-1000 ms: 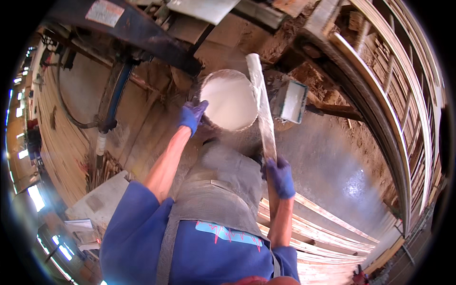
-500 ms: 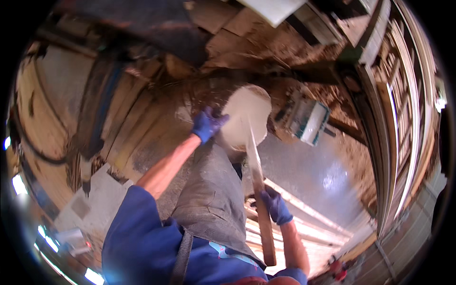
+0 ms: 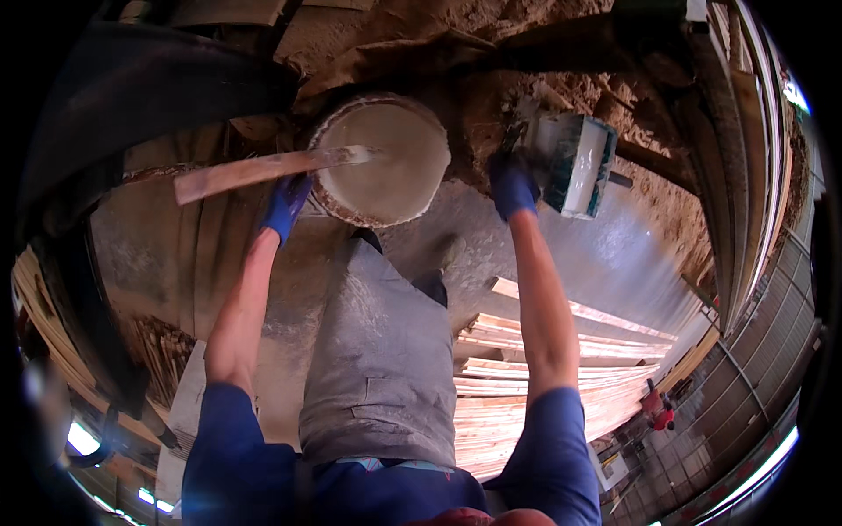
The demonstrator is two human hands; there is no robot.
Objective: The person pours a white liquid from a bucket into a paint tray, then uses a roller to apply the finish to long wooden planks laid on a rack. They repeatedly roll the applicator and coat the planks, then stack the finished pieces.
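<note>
A round bucket [image 3: 443,167] of creamy white liquid stands in front of me, its rim crusted. Across its left rim lies a flat wooden stick [image 3: 237,175], its whitened end in the liquid. My left hand [image 3: 292,197], in a blue glove, is just under the stick beside the bucket's left side; its fingers are partly hidden. To the right of the bucket, my right hand [image 3: 513,186], also in a blue glove, reaches the near left side of a box-shaped tool [image 3: 583,167] with green edges and a white-smeared roller or panel. Dark blur hides those fingers.
Long pale boards [image 3: 500,394] lie stacked to my right, close to my legs. Brown dust or sawdust [image 3: 662,210] covers the ground beyond the tool. A rack of long slats [image 3: 754,175] rises at the far right. Dark machinery [image 3: 167,96] stands at the upper left.
The stick has swung from pointing toward me in my right hand to lying leftward across the rim. My right hand has left it and moved forward to the box-shaped tool.
</note>
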